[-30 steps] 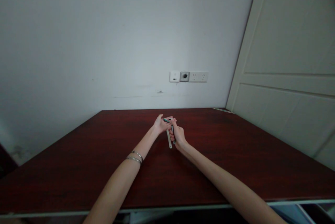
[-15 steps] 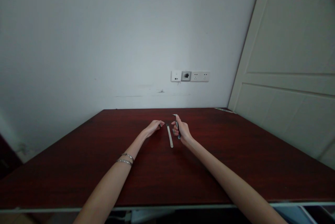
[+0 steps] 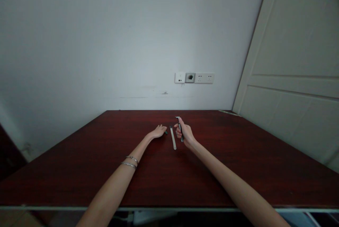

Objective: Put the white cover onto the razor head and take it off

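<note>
My right hand (image 3: 187, 135) is closed around a slim dark-handled tool (image 3: 182, 135), with my thumb up along it. A light metal head bends to the left at the tool's top; its exact kind is not clear. My left hand (image 3: 159, 131) lies palm down on the table, fingers stretched out. By its fingertips a small dark green piece (image 3: 166, 132) shows, mostly hidden by the hand. Between both hands lies a narrow whitish strip (image 3: 173, 138) with a dark far tip and a small hole at its near end.
The dark red wooden table (image 3: 106, 156) reaches back to a white wall (image 3: 119, 36). Sockets (image 3: 203, 78) are set in that wall. A pale panelled door (image 3: 296, 43) stands at the right. Along the far right table edge lies a thin light strip (image 3: 230, 113).
My left hand has turned flatter and its fingers have spread, and the small green piece now shows below the fingertips. The right hand keeps its hold on the tool. The view has shifted slightly.
</note>
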Motion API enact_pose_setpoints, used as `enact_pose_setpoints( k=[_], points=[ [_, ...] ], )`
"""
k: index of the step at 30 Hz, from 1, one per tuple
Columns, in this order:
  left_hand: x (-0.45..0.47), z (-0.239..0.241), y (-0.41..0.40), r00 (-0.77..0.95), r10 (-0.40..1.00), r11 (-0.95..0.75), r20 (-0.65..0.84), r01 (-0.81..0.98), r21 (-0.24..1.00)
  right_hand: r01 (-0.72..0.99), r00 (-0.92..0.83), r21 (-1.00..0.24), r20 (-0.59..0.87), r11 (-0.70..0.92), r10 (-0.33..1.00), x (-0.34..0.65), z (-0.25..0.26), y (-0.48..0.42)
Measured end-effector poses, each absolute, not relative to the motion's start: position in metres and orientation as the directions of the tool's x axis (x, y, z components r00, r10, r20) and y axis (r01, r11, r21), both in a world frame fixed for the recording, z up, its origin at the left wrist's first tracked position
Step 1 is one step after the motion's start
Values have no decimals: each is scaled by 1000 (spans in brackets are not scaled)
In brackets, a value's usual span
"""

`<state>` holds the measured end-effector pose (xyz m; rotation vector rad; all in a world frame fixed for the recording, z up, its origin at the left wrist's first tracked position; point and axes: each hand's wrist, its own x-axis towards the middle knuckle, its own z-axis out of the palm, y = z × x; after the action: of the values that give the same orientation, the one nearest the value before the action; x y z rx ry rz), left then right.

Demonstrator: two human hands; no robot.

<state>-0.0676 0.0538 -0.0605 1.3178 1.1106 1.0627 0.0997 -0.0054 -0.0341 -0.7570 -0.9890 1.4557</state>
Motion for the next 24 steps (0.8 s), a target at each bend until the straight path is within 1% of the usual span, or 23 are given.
enact_pose_setpoints(
  k=[10,17,21,24],
  points=[
    [-71,-65,58,139,990,-26,-6,223,975,-460,-158,-888,88,6,983,101,-37,-3],
    [-74,-63,59,182,980,-147,82,382,912,-433,-187,-901,117,25,975,102,-35,-4],
    [-73,-54,58,103,975,-222,197,485,846,-393,-169,-917,151,74,974,102,-36,-2],
    [-69,-44,55,60,959,-268,278,520,811,-396,-127,-908,202,137,971,103,-35,2]
  ],
)
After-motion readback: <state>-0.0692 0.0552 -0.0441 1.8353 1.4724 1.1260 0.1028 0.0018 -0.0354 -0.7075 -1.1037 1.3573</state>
